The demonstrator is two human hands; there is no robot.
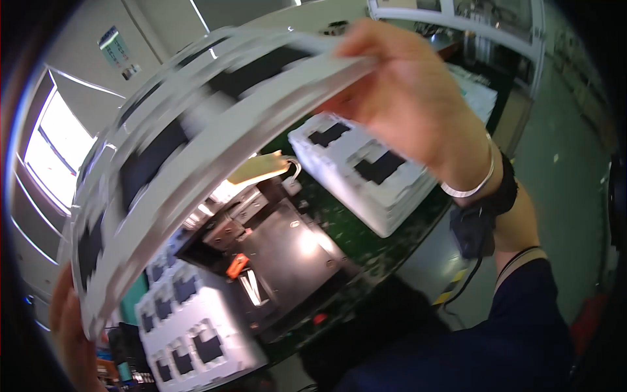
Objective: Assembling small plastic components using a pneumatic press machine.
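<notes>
A white moulded tray is lifted in front of me, tilted, its pockets holding several flat black pieces. My right hand, blurred by motion, grips its upper right corner. At the lower left corner my left hand is closed round the edge, mostly hidden by the tray and the dark rim of the picture. Below the tray stands a metal fixture with a flat plate and an orange part. A pale yellow lit piece sits behind it, partly covered by the tray.
A stack of similar white trays stands right of the fixture on the green bench top. Another white tray with black pieces lies at the lower left. A black wrist device trails a cable by my right arm.
</notes>
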